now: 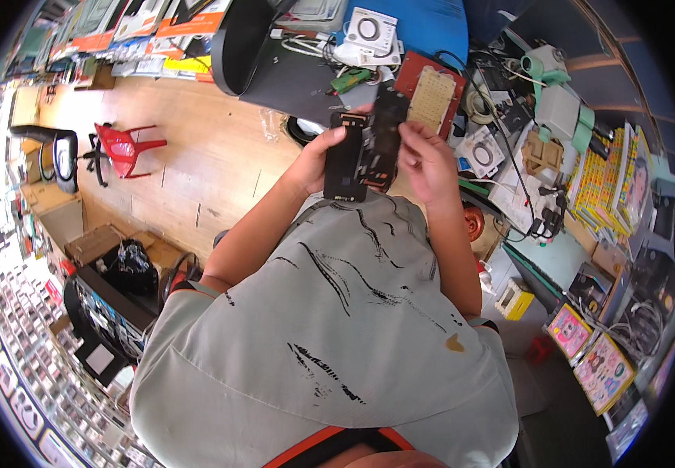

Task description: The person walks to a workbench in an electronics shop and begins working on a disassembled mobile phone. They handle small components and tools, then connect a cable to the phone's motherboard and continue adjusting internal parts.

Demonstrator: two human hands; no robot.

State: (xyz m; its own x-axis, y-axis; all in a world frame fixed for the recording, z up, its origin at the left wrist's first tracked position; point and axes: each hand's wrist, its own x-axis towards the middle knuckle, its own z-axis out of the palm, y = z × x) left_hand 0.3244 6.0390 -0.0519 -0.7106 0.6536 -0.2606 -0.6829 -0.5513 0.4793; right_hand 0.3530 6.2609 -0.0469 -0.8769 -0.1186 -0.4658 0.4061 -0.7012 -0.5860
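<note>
Two panels held at the tabletop's (294, 87) near edge; left hand (312, 164) grasping a black rectangular panel (343, 164), thumb on its upper left edge; green tool (349, 81) lying on the tabletop beyond; second dark panel (386, 132) alongside, contact between panels unclear, pinched at its right edge by the right hand (429, 162); red board (408, 72) behind that hand.

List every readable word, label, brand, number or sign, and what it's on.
None clear enough to quote.
White box: print too small.
Orange-and-white packs: blurred.
Yellow packs: print too small.
Pink pack: any lettering too small.
Black panel in left hand: no text discernible.
</note>
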